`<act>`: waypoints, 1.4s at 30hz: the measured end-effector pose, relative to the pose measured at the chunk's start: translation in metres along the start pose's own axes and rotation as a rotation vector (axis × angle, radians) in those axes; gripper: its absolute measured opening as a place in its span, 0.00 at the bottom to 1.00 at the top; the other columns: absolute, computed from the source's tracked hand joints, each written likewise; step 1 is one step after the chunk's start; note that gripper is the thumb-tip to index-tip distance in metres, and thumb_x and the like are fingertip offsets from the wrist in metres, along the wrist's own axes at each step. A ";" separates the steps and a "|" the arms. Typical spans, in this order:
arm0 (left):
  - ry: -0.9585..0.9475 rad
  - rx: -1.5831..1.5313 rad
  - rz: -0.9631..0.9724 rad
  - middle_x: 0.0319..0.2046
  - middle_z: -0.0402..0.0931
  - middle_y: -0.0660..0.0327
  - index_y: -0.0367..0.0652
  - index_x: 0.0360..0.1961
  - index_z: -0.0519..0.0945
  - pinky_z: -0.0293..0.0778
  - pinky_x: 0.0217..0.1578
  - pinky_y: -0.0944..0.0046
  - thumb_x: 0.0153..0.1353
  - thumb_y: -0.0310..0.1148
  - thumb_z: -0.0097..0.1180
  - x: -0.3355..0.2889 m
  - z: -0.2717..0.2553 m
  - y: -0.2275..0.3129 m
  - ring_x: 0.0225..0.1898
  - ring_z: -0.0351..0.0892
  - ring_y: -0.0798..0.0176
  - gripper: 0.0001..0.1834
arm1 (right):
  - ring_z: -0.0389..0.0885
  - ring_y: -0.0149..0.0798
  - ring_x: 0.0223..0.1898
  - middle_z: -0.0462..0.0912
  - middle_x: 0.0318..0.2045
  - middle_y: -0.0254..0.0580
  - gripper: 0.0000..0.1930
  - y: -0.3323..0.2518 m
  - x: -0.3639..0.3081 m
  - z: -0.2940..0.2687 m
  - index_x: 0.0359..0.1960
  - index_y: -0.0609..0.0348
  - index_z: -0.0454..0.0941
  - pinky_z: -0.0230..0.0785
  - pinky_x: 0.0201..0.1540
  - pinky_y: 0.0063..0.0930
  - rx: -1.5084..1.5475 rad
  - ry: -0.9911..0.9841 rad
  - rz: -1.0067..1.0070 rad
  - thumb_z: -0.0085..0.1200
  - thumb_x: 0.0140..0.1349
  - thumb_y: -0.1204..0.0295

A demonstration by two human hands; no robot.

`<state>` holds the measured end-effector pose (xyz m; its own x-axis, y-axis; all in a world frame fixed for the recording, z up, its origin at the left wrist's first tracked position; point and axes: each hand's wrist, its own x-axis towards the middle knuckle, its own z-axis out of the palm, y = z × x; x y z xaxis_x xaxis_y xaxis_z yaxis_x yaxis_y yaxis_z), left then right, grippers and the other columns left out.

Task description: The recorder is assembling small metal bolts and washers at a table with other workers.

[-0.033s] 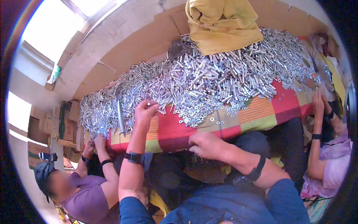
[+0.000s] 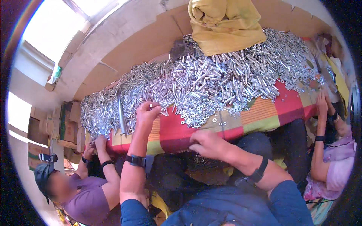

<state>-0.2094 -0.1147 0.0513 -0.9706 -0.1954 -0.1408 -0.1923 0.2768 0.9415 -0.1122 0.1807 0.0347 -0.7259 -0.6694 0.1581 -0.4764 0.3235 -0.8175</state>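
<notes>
My left hand (image 2: 147, 113) is raised over the near edge of a big heap of silvery metal bolts (image 2: 151, 81). Its fingers are closed, and the pale round end of a bolt (image 2: 151, 106) shows between thumb and forefinger. A few loose bolts (image 2: 164, 111) lie just right of it. Lower and to the right, my right hand (image 2: 207, 144) is closed at the front edge of the checked cloth (image 2: 175, 130). Its fingertips point down, and whatever they hold is hidden. A pile of washers and nuts (image 2: 194, 113) sits between and beyond my hands.
A yellow cloth (image 2: 226, 28) covers the back of the heap. A grey metal tube (image 2: 121, 116) stands out at its left. One person (image 2: 81, 192) works at the left and another (image 2: 332, 162) at the right, hands at the table. Cardboard (image 2: 143, 45) lines the wall.
My right hand has shifted very slightly up and toward the cloth's edge. My left hand stays in nearly the same place with the bolt.
</notes>
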 end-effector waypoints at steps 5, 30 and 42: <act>-0.124 -0.147 -0.009 0.33 0.81 0.59 0.37 0.39 0.82 0.79 0.34 0.66 0.61 0.26 0.63 -0.036 0.015 0.022 0.32 0.80 0.66 0.06 | 0.85 0.42 0.37 0.83 0.38 0.51 0.22 -0.016 0.026 -0.020 0.47 0.66 0.80 0.78 0.42 0.36 0.192 0.315 0.178 0.69 0.55 0.64; -0.412 0.193 -0.083 0.32 0.83 0.60 0.37 0.42 0.83 0.78 0.35 0.64 0.57 0.30 0.66 -0.091 0.049 0.038 0.34 0.81 0.67 0.12 | 0.79 0.32 0.23 0.81 0.26 0.35 0.21 0.005 0.067 -0.007 0.45 0.58 0.77 0.70 0.23 0.28 0.438 -0.323 0.448 0.66 0.49 0.68; -0.395 0.129 -0.024 0.35 0.83 0.58 0.35 0.42 0.82 0.75 0.38 0.63 0.64 0.33 0.60 -0.091 0.048 0.035 0.36 0.80 0.65 0.12 | 0.78 0.28 0.23 0.80 0.28 0.33 0.19 -0.015 0.062 -0.021 0.49 0.56 0.77 0.72 0.26 0.23 0.674 -0.368 0.487 0.63 0.57 0.66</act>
<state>-0.1350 -0.0424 0.0823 -0.9420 0.1657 -0.2920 -0.2073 0.3973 0.8940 -0.1605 0.1478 0.0685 -0.5113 -0.7700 -0.3816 0.3162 0.2443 -0.9167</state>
